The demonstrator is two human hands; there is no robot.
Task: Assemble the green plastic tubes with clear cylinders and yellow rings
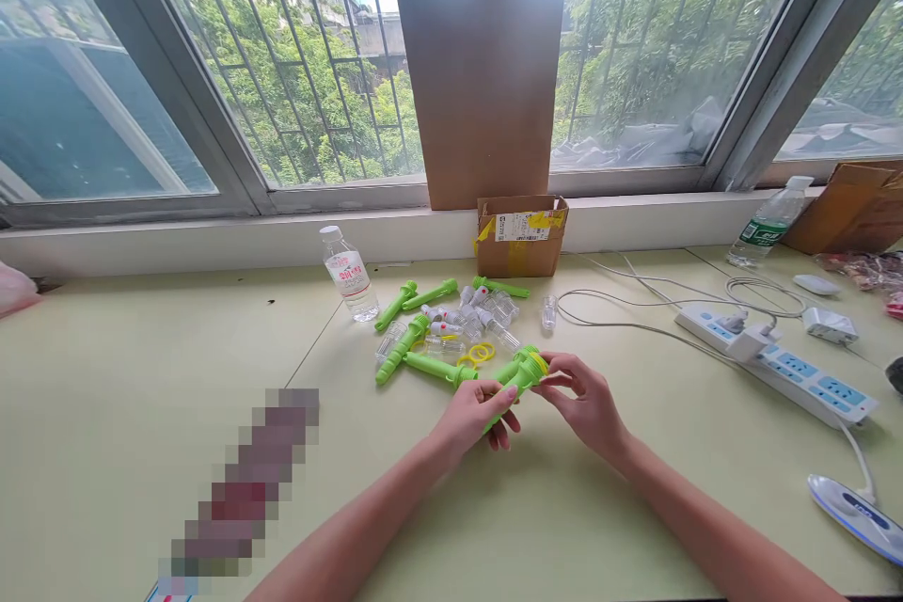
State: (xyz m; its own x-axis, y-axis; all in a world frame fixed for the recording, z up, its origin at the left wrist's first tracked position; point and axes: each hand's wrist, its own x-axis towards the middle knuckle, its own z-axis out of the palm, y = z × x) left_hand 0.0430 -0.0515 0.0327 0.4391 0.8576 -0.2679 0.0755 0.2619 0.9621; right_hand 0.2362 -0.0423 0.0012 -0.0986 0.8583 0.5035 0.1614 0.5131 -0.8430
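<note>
Probably plastic, ribbed green tube (526,379)

Head cam, facing fwd + down, table (162,348) close, window (635,66) beyond

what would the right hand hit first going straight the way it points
Likely the yellow ring at the head of the green tube in the left hand; the right hand seems to touch it, but depth is unclear.

A green tube (524,381) slants in the left hand (474,411), a yellow ring (540,362) at its wider end.
</note>
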